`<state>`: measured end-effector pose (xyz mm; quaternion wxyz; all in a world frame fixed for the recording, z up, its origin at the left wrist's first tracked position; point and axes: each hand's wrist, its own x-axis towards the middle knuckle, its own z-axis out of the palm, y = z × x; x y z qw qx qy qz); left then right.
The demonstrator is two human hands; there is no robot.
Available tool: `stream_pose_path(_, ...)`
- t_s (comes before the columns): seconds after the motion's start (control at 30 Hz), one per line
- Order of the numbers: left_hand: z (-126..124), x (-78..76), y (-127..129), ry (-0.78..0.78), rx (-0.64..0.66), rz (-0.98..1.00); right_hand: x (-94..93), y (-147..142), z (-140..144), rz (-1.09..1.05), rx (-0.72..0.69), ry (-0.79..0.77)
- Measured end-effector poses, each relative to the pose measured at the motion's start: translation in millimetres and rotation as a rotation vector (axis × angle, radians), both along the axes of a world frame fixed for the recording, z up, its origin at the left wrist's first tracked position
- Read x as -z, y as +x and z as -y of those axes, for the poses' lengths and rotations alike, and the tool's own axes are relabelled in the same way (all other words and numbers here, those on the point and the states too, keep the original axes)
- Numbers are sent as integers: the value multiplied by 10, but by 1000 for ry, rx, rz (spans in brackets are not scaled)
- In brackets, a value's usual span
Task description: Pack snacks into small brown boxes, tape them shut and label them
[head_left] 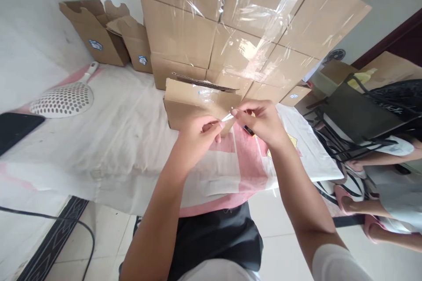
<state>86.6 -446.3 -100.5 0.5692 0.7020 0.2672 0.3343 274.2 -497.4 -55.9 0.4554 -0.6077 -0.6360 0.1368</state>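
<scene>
At the far left I see a dark flat device (15,129) at the table edge, then a white perforated scoop (64,96) lying on the white and pink cloth (108,140). Behind it, two open cardboard cartons (108,35) stand against the wall. In the middle, my left hand (198,134) has thumb and forefinger pinched on one end of a small white strip (228,117); my right hand (260,120) pinches the other end, its remaining fingers curled. I cannot tell what the strip is. It sits between my two hands, right in front of a small cardboard box (194,103) lying on the cloth, and touches or nearly touches its front face. Behind rises a tall stack of taped cartons (244,22). At the far right, another person's legs (379,184) show beside black bags (362,114).
</scene>
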Motion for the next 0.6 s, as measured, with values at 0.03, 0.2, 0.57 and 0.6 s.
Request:
stream_pose_path(0.03, -47, -24, -30, -27, -46, 8, -83, -37, -134, 40, -36, 2)
stream_pose_path(0.2, -312, -32, 87, -61, -363, 101, -375, -57, -835, 194, -140, -98)
stream_pose_path(0.57, -690, -283, 369, 147, -418, -369, -356, 124, -1442, 403, -42, -378)
stream_pose_path(0.6, -656, -289, 386, 214, -428, -460, -321, 124, -1437, 409, -49, -412)
